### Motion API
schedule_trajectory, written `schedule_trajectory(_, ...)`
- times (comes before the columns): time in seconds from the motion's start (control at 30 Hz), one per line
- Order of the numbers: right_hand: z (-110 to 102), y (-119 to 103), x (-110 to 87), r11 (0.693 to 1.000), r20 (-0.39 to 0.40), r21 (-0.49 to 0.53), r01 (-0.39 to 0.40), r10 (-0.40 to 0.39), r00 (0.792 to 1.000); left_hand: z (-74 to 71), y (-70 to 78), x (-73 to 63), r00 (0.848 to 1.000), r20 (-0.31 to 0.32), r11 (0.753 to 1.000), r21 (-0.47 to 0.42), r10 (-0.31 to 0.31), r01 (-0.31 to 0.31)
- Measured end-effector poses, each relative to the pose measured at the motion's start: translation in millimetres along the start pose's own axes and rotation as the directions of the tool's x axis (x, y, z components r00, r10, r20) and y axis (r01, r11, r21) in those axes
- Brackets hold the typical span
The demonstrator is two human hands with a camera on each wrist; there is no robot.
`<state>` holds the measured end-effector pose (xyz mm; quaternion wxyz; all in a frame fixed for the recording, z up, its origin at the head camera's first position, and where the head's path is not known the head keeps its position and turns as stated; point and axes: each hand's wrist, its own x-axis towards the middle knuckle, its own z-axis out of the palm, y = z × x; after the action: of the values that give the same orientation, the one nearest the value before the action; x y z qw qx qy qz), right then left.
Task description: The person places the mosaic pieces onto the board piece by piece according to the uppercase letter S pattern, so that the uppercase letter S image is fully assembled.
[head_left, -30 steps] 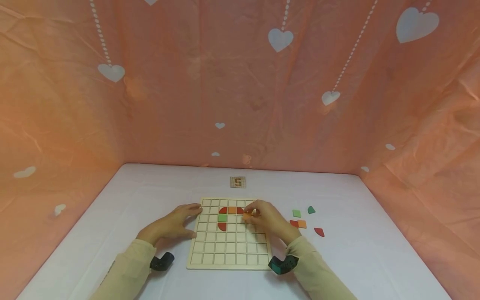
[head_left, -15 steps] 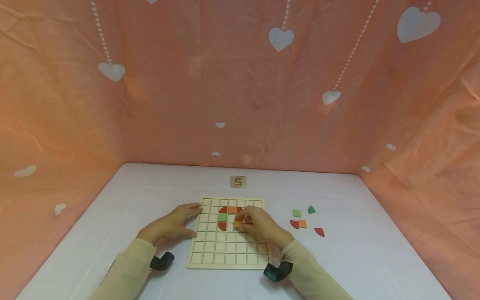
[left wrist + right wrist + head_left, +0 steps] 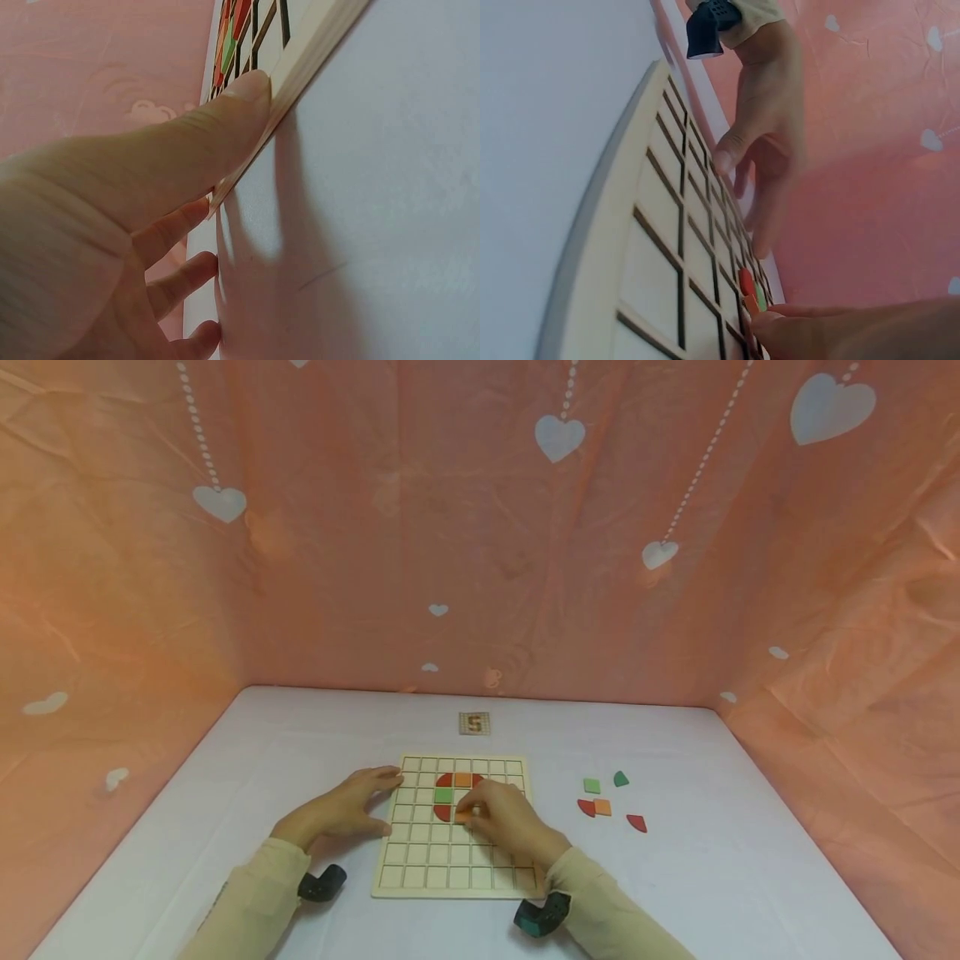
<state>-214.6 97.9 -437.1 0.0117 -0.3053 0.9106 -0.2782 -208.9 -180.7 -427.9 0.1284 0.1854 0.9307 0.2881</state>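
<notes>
A pale wooden grid board point(image 3: 438, 878) lies on the table. My left hand point(image 3: 341, 808) rests against its left edge; in the left wrist view the thumb point(image 3: 244, 101) touches the rim. My right hand point(image 3: 513, 821) pinches an orange square tile point(image 3: 462, 817) just right of a red quarter-circle tile point(image 3: 442, 813). Whether the orange tile sits down in its cell, I cannot tell. Above are a light green square tile point(image 3: 443, 795), another red quarter-circle point(image 3: 444, 779) and an orange square point(image 3: 462, 779). A further red quarter-circle point(image 3: 478, 778) is partly hidden by my right hand.
Right of the board lie loose tiles: a light green square point(image 3: 592, 786), a dark green quarter-circle point(image 3: 621, 778), a red quarter-circle point(image 3: 586, 808) touching an orange square point(image 3: 602, 807), and another red quarter-circle point(image 3: 637, 823). A small patterned card point(image 3: 474, 723) lies behind the board.
My right hand has carried the orange square tile left and toward me across the board, to beside the lower red quarter-circle. My left hand has stayed at the board's edge.
</notes>
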Motion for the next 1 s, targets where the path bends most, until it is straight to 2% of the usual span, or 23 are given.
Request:
schedule_trajectory(0.2, 5.1, 0.5, 1.4, 0.999, -0.02, -0.032, -0.002, 0.001, 1.0, -0.5, -0.8, -0.7, 1.0, 0.001, 1.0, 0.012, 0.014, -0.014)
schedule_trajectory(0.5, 5.8, -0.2, 1.4, 0.999, -0.017, -0.014, -0.029, 0.029, 0.999, -0.1, -1.0, -0.3, 1.0, 0.005, 1.0, 0.01, 0.015, -0.015)
schedule_trajectory(1.0, 5.8, 3.4, 1.2, 0.999, 0.001, -0.035, 0.011, -0.011, 1.0, -0.2, -1.2, 0.8, 1.0, 0.009, 1.0, 0.001, -0.001, 0.001)
